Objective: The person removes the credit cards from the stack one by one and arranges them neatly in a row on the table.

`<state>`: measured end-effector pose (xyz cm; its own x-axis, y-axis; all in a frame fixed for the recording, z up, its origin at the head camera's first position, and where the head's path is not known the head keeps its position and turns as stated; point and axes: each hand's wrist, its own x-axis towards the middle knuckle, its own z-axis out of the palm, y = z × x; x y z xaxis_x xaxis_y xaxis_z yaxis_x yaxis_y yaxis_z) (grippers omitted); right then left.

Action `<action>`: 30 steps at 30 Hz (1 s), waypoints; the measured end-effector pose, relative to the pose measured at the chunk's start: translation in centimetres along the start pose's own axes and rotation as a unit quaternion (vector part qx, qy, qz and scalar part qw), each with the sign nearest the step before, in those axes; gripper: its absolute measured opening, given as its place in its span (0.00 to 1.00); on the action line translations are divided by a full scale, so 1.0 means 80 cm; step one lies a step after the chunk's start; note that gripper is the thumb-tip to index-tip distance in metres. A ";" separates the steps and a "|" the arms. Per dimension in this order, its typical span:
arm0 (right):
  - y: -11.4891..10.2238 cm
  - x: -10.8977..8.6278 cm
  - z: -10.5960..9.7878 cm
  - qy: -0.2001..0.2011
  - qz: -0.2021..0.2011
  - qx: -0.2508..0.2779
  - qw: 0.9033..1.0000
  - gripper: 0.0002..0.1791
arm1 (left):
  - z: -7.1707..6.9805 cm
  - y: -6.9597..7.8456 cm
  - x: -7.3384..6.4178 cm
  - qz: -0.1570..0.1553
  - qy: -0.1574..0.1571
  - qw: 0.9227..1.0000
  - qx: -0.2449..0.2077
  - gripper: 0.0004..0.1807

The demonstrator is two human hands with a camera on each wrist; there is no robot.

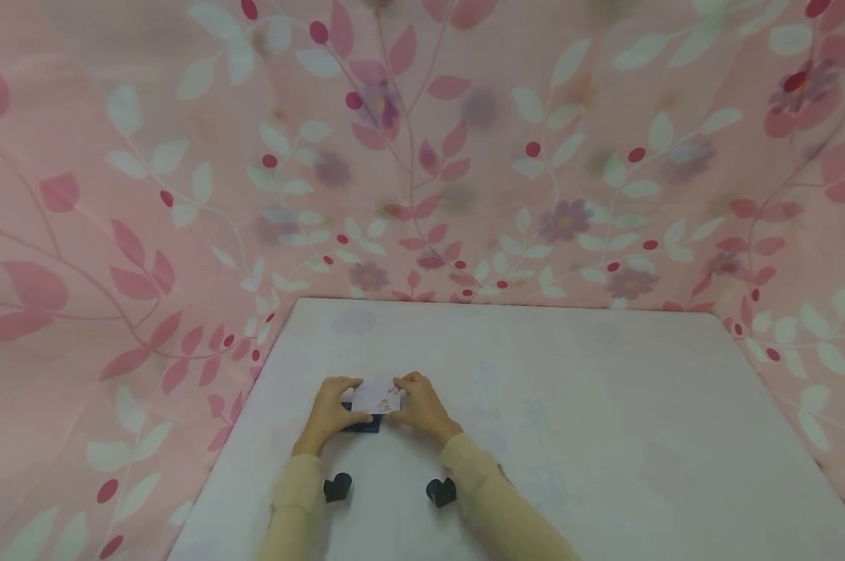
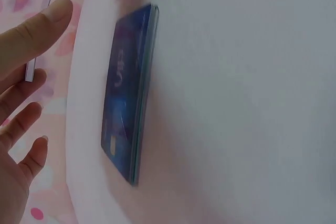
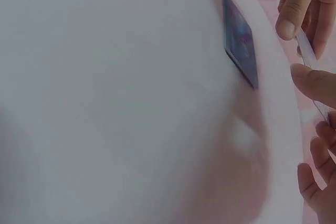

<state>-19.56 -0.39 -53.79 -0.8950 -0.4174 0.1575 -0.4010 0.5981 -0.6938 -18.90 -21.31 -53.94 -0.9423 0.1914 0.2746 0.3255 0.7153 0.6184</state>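
Between both hands, a white card (image 1: 376, 396) with a small printed pattern is held above the table. My left hand (image 1: 329, 414) grips its left side, thumb on the near edge and fingers on the far one. The right hand (image 1: 424, 407) pinches the opposite side the same way. In the left wrist view, the white card (image 2: 30, 72) appears edge-on as a thin slab behind the thumb. Below the hands lies a small stack of dark blue chip cards (image 2: 125, 98), its chip and pale lettering visible on top. The left hand and white card partly hide these in the head view.
A white table (image 1: 590, 421) with faint floral marks extends far to the right. Pink floral cloth (image 1: 422, 156) hangs behind the table and along its sides. Black wrist mounts (image 1: 338, 487) stick out inward from both sleeves, over the near part of the table.
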 end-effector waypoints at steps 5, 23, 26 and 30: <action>0.009 0.002 -0.018 0.018 0.004 0.013 1.000 0.34 | 0.014 0.008 0.016 0.006 0.000 1.000 -0.018 0.35; 0.055 0.028 -0.046 0.044 0.019 -0.014 0.999 0.33 | 0.049 0.021 0.077 0.009 -0.029 0.999 -0.012 0.34; 0.057 0.031 -0.049 0.043 0.025 -0.021 0.999 0.33 | 0.053 0.020 0.086 0.006 -0.033 0.999 -0.011 0.34; 0.059 0.035 -0.052 0.037 0.034 -0.032 0.998 0.33 | 0.058 0.019 0.094 -0.013 -0.043 0.999 -0.020 0.34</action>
<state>-24.74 4.14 -53.67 -0.9315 -0.3245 0.1644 -0.3486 0.6670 -0.6585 -25.88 -15.66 -54.37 -0.9531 0.2315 0.1950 0.3023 0.6941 0.6533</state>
